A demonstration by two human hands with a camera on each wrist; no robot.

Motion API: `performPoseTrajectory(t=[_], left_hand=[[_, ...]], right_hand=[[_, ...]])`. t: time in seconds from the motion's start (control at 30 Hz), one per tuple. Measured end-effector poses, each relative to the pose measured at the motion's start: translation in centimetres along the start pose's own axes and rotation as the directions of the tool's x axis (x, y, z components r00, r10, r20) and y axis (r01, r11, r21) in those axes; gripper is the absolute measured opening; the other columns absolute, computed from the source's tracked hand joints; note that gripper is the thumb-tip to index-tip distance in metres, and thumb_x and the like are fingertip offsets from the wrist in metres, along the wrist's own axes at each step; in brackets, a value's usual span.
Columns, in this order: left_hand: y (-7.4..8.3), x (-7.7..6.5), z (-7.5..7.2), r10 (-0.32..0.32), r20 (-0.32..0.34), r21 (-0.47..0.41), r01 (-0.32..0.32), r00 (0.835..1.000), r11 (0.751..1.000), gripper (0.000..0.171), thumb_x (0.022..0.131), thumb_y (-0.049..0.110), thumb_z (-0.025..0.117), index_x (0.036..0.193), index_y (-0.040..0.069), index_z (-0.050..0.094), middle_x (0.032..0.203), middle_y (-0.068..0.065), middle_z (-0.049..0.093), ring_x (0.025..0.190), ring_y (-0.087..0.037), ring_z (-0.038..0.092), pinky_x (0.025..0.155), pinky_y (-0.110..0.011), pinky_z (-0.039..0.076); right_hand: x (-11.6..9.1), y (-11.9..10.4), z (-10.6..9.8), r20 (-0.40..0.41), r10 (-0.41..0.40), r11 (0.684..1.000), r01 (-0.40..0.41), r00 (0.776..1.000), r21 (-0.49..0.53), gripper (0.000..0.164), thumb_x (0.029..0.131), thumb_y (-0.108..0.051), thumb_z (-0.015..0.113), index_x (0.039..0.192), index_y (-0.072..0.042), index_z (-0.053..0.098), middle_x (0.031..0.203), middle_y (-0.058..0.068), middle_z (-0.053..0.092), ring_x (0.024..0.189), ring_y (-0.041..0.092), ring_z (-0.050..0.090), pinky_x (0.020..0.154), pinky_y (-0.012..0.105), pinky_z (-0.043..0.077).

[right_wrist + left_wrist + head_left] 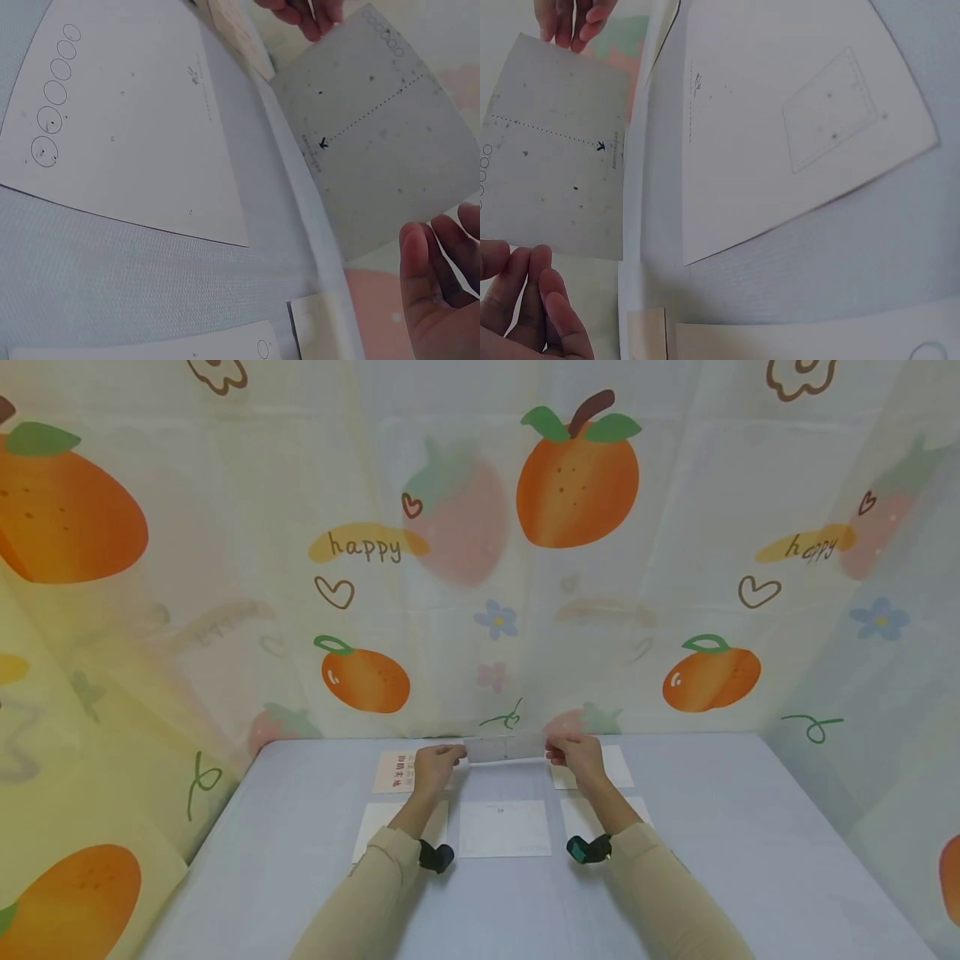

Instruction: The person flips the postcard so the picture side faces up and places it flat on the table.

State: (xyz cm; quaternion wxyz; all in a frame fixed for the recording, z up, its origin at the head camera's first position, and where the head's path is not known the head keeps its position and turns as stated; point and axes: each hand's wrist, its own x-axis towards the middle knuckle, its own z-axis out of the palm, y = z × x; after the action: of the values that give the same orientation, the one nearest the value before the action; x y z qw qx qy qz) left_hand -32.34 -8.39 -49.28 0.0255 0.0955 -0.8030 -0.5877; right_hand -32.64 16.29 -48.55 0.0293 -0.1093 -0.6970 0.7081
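Note:
A postcard (pixel 505 749) is held up at the table's far edge, its long side level in the head view. My left hand (pixel 433 768) pinches its left end between thumb and fingertips; my right hand (pixel 581 760) pinches the right end. In the left wrist view the raised postcard (pixel 555 165) shows a row of circles, a dotted line and small dark marks. Below, on the table, lies another postcard (pixel 505 828), blank but for faint print. The card with red characters (pixel 393 772) lies beside my left hand and is partly covered by it.
The white-covered table (pixel 502 910) ends at a fruit-patterned curtain (pixel 457 643). More postcards lie flat: one at the back right (pixel 613 767), one at the front left (pixel 372 820) and one at the front right (pixel 588 817). My forearms partly cover the front ones.

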Motion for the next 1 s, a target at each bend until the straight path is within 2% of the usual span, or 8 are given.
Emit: performPoseTrajectory(t=[0.13,0.27,0.57,0.77,1.0], left_hand=[[0.0,0.0,-0.1,-0.026,0.002,-0.021,0.026,1.0,0.999,0.025,0.09,0.023,0.065,0.1,0.002,0.076,0.099,-0.015,0.075,0.089,-0.021,0.065,0.082,-0.032,0.048],[0.0,-0.1,-0.2,-0.033,0.002,-0.042,0.033,0.999,0.999,0.025,0.09,0.022,0.066,0.098,0.002,0.077,0.099,-0.019,0.074,0.084,-0.018,0.063,0.078,-0.027,0.046],[-0.2,0.0,-0.3,-0.057,0.026,-0.121,0.06,0.998,0.991,0.025,0.088,0.018,0.068,0.1,-0.002,0.075,0.097,-0.018,0.075,0.084,-0.02,0.066,0.07,-0.02,0.049],[-0.3,-0.1,-0.4,-0.08,0.047,-0.137,0.086,0.996,0.987,0.026,0.089,0.018,0.068,0.105,-0.001,0.074,0.098,-0.016,0.075,0.085,-0.021,0.066,0.072,-0.023,0.05],[-0.7,-0.1,-0.3,-0.09,0.073,-0.091,0.096,0.993,0.991,0.024,0.09,0.015,0.066,0.107,0.0,0.074,0.093,-0.012,0.074,0.079,-0.015,0.06,0.07,-0.026,0.05]], right_hand=[[-0.1,0.0,0.0,-0.01,0.026,1.0,-0.026,1.0,-0.01,0.024,0.094,-0.007,0.06,0.106,0.013,0.065,0.073,-0.001,0.067,0.063,0.007,0.064,0.059,0.018,0.054],[-0.2,0.1,0.0,0.005,0.034,0.999,-0.035,0.999,0.027,0.025,0.093,-0.004,0.06,0.108,0.016,0.065,0.072,0.0,0.069,0.062,0.008,0.065,0.06,0.018,0.055],[-0.1,0.6,-0.3,0.044,0.063,0.991,-0.068,0.997,0.116,0.02,0.09,0.002,0.061,0.103,0.017,0.065,0.069,-0.001,0.07,0.063,0.009,0.068,0.061,0.02,0.056],[-0.2,0.9,-0.4,0.057,0.069,0.989,-0.076,0.996,0.124,0.023,0.088,0.003,0.063,0.105,0.018,0.064,0.072,0.003,0.071,0.061,0.009,0.067,0.06,0.019,0.056],[-0.4,1.1,-0.4,0.059,0.102,0.992,-0.106,0.993,0.064,0.03,0.089,0.003,0.063,0.115,0.017,0.062,0.079,0.003,0.072,0.063,0.008,0.064,0.06,0.018,0.054]])
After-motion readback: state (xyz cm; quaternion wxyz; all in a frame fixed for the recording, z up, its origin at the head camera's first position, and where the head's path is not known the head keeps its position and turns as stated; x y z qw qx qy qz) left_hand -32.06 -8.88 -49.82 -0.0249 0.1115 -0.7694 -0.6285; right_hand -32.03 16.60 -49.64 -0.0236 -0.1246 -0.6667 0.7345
